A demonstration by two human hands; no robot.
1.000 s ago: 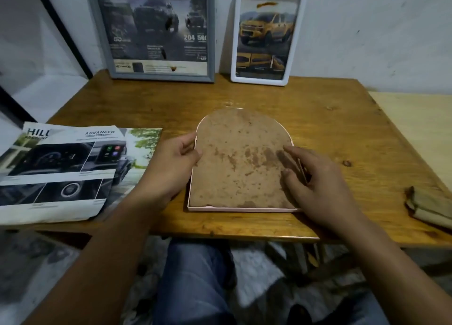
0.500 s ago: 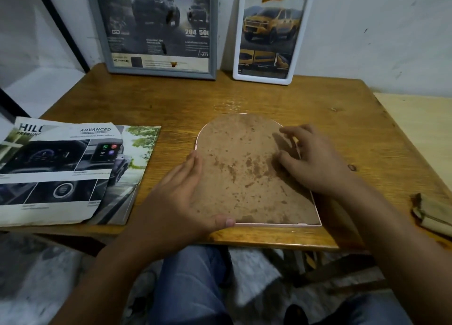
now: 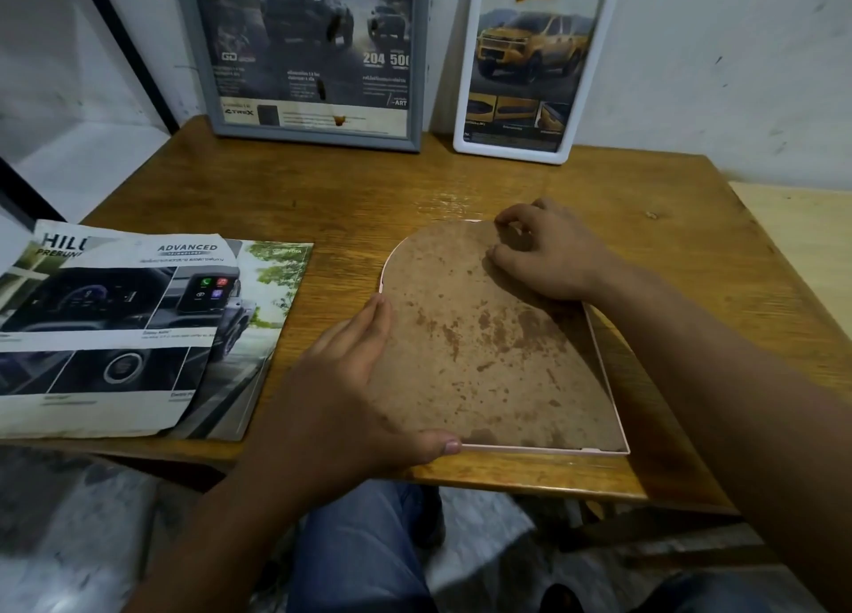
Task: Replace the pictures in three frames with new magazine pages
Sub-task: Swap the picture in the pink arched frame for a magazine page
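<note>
An arch-topped frame (image 3: 484, 335) with a thin pink rim lies face down on the wooden table (image 3: 350, 192), its stained brown backing board up. My left hand (image 3: 341, 382) rests against its lower left corner, fingers straight along the left edge and thumb along the bottom rim. My right hand (image 3: 548, 252) is at the top of the arch, with curled fingertips pinching at the rim there. Loose magazine pages (image 3: 115, 326) with car pictures lie at the left of the table.
A grey frame (image 3: 313, 49) with a dark truck page and a white frame (image 3: 530, 63) with a yellow truck page lean on the wall behind. A paler table (image 3: 797, 234) adjoins on the right. The frame lies close to the table's front edge.
My right hand has slid from the frame's right side up to the top of the arch. My left hand has moved down to the lower left corner. The frame has turned slightly.
</note>
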